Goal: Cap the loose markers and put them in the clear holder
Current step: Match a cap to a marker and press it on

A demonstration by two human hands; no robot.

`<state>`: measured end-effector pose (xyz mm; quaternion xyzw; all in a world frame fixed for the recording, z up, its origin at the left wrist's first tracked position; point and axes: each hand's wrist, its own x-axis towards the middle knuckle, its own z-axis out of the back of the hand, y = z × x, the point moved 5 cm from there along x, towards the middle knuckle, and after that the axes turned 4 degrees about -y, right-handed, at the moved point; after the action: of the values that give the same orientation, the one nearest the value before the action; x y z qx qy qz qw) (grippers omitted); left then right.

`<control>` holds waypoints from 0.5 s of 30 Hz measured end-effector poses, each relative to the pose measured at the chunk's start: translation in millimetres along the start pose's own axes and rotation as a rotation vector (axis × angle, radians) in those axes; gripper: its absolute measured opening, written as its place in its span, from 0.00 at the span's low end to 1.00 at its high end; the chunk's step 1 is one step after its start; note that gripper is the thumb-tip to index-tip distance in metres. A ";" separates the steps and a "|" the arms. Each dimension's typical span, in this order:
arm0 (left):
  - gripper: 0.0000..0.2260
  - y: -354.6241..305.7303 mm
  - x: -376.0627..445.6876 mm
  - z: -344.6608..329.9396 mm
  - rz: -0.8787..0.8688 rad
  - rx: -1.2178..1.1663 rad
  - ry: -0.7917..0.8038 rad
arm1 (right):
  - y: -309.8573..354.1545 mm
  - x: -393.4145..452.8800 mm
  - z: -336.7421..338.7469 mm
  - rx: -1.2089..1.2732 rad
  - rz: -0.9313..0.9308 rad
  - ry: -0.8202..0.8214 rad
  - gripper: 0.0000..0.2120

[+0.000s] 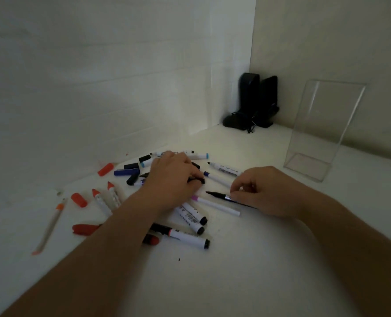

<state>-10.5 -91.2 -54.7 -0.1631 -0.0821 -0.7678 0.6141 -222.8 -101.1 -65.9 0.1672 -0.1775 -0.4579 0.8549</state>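
Observation:
Several loose markers and caps lie scattered on the white table. My left hand [176,175] rests over the pile, its fingertips closed on a small black cap [196,180]. My right hand [263,191] pinches the barrel of an uncapped black marker [217,195] whose tip points left, low over the table. A purple-tipped marker [215,205] lies just below it. Red caps [79,199] and red-tipped markers [100,200] lie to the left. The clear holder [322,131] stands upright and empty at the right rear.
Two black speakers [251,101] stand in the far corner against the white walls. An orange-tipped thin pen [50,227] lies at the far left. Capped black markers [190,216] lie under my left forearm.

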 end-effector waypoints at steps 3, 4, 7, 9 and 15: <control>0.09 4.6 1.7 15.3 0.051 -0.070 -0.157 | 0.0 3.3 -3.1 -0.089 0.027 0.025 0.09; 0.08 5.8 0.8 20.9 0.078 -0.142 -0.189 | -0.5 4.5 -3.5 -0.114 0.038 0.016 0.09; 0.08 6.9 -5.2 27.7 0.176 -0.433 -0.170 | -0.3 6.2 7.1 -0.121 0.069 -0.103 0.06; 0.09 8.8 -10.5 26.7 0.240 -0.584 -0.176 | -2.0 4.0 20.7 -0.012 0.056 -0.215 0.07; 0.15 8.6 -14.8 23.9 0.324 -0.907 -0.200 | 2.6 -1.2 26.6 0.319 0.054 -0.377 0.03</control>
<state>4.2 -71.8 -38.2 -0.4978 0.2284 -0.6012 0.5819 -233.7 -102.0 -41.4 0.2071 -0.4083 -0.4241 0.7814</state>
